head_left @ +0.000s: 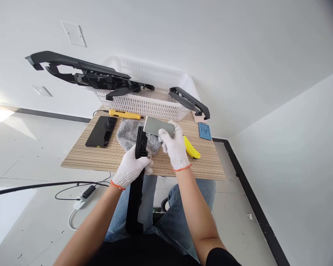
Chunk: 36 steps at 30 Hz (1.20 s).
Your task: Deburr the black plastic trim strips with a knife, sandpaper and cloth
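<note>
My left hand (131, 166), in a white knitted glove, is wrapped round a long black plastic part (134, 207) that runs from above the table edge down over my lap. Its slotted upper end lies by a grey cloth (127, 132). In my right hand (175, 146), also gloved, is a flat grey-green sanding pad (158, 126), held just right of the part's upper end. Whether pad and part touch cannot be made out. A yellow brush (192, 148) lies beside my right hand.
Behind, a white basket (155, 105) holds several dark plastic parts (100, 79) jutting over its rim. On the table (86, 159) lie a black phone (102, 132), a yellow tool (124, 114) and a blue card (204, 131). Cables (44, 187) run at the left.
</note>
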{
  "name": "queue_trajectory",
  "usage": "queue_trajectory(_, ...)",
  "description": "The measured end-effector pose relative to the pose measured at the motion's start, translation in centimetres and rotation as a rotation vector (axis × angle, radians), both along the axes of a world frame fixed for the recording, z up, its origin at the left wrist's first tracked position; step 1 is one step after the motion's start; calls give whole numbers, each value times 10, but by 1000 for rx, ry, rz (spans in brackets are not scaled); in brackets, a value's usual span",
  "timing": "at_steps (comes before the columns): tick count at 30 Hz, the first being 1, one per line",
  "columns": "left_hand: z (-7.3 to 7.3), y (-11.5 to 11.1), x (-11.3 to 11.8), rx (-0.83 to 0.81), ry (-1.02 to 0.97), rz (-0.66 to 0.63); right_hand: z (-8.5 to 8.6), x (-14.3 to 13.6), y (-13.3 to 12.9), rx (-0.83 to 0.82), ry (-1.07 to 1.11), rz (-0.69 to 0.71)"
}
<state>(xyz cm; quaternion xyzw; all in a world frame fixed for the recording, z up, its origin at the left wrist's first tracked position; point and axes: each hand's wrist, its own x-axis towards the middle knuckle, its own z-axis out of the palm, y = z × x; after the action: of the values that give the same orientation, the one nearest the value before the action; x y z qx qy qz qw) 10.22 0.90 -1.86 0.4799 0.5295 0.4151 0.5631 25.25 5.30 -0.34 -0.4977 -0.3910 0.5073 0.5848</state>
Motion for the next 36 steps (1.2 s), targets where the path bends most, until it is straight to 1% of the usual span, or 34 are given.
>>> queue_trajectory(2, 0, 0, 0, -2, 5, -15, 2, 2, -4, -42, 62, -51)
queue_trajectory(5, 1, 0, 1, 15, 5, -4, 3, 4, -7, -94, 88, -23)
queue_trajectory(8, 2, 2, 1, 5, 10, -21, 0, 5, -10, -101, 135, -49)
queue_trajectory(9, 2, 2, 1, 5, 33, -24, -1, 5, -11, -93, 134, -18)
queue_trajectory(10, 2, 3, 1, 23, 70, -11, -3, 4, -12, -88, 113, 60)
queue_trajectory(12, 2, 5, 1, 73, 155, 29, -6, 1, -13, -76, 44, 256)
queue_trajectory(13, 2, 5, 1, 79, 176, 40, -7, -1, -13, -64, 21, 301)
queue_trajectory(14, 1, 5, 0, 60, 172, 38, -8, -3, -13, -46, 16, 288)
queue_trajectory(16, 0, 5, 0, -3, 128, 5, -10, -6, -12, -4, 25, 217)
queue_trajectory(17, -1, 5, -1, -1, 116, 1, -11, -6, -12, 6, 17, 217)
queue_trajectory(19, -1, 4, -1, 60, 137, 29, -10, -5, -11, -3, -23, 294)
queue_trajectory(20, 0, 4, -1, 82, 151, 40, -9, -4, -11, -8, -30, 306)
queue_trajectory(23, 2, 4, -2, 24, 133, -15, -7, 0, -13, -23, 2, 204)
queue_trajectory(24, 2, 4, -2, 16, 120, -36, -6, 1, -14, -41, -1, 209)
queue_trajectory(27, 3, 4, -1, 41, 102, -41, -4, 5, -16, -105, -55, 335)
queue_trajectory(28, 3, 3, -1, 29, 89, -38, -4, 7, -16, -103, -52, 322)
queue_trajectory(31, 4, 3, 0, -41, 34, -43, -3, 14, -16, -6, 24, 120)
queue_trajectory(32, 4, 3, 1, -47, 23, -43, -2, 16, -17, 24, 40, 84)
queue_trajectory(33, 4, 3, 1, -43, 22, -45, -2, 17, -19, 44, 43, 82)
queue_trajectory(34, 4, 3, 1, -42, 24, -50, -1, 19, -21, 52, 31, 108)
queue_trajectory(36, 3, 3, 0, -25, 53, -54, -1, 20, -25, 44, -20, 192)
